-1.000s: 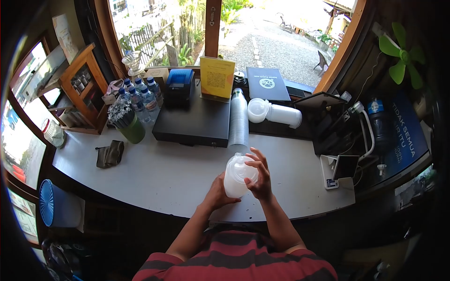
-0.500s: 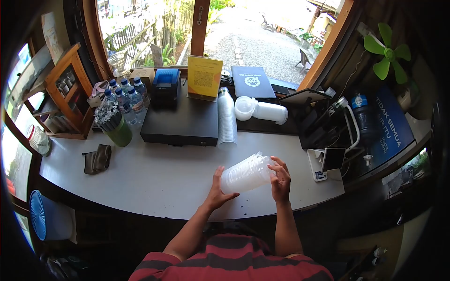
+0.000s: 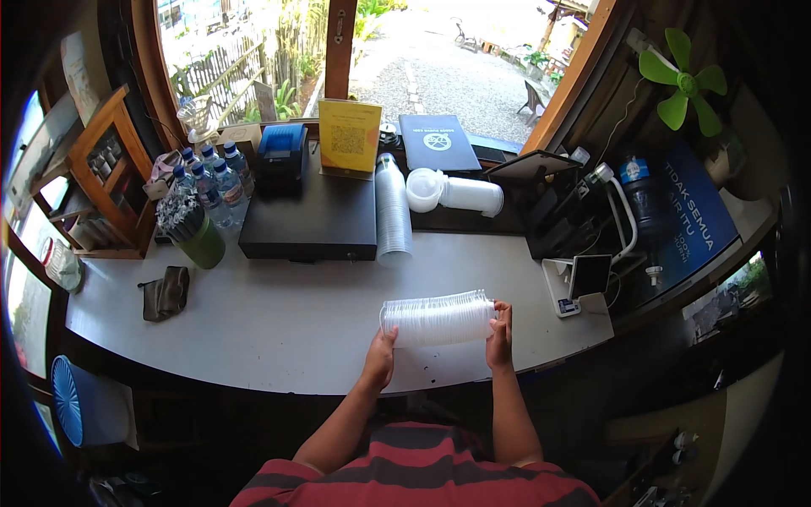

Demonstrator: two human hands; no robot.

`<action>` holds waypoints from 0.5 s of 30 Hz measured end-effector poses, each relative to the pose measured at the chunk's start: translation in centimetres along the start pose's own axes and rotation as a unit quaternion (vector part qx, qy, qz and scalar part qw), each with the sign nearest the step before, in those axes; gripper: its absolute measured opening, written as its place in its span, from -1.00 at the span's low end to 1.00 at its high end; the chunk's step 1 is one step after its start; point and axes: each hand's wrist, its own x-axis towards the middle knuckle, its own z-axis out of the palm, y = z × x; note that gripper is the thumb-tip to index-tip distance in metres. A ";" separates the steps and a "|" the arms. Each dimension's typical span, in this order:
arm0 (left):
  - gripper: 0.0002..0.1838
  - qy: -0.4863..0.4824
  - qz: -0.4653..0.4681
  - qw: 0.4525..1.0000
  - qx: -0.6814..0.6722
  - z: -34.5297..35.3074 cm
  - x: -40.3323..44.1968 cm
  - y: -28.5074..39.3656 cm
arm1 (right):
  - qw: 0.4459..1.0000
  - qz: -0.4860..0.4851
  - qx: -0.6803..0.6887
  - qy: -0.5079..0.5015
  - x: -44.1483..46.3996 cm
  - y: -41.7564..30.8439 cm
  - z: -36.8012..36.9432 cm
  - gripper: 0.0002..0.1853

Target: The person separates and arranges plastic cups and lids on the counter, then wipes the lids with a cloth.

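The held stack (image 3: 439, 319) is clear, glossy, ridged plastic. The countertop (image 3: 279, 338) looks smooth, softly shiny. The window post (image 3: 340, 63) is wood

Clear nested lids (image 3: 439, 319) stretch sideways between hands (image 3: 380, 358).

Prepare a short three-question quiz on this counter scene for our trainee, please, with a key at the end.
1. True or false: the left hand and right hand hold opposite ends of the clear plastic stack.

2. Which of these is closest to the water bottles?
A) green fan
B) green container
C) blue bin

3. Fill in the blank: the standing sign printed with a square code is ____ in colour.

Key: 1. True. 2. B. 3. Yellow.
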 end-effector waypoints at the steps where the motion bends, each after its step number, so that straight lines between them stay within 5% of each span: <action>1: -0.44 -0.010 0.035 0.988 0.148 0.1 -0.1 -0.5 | 0.999 -0.017 0.049 0.004 0.0 1.0 0.2 -0.58; 15: -0.28 0.054 0.246 0.870 0.423 5.7 0.1 -1.9 | 0.991 -0.062 0.108 0.055 0.2 2.4 -2.5 -0.63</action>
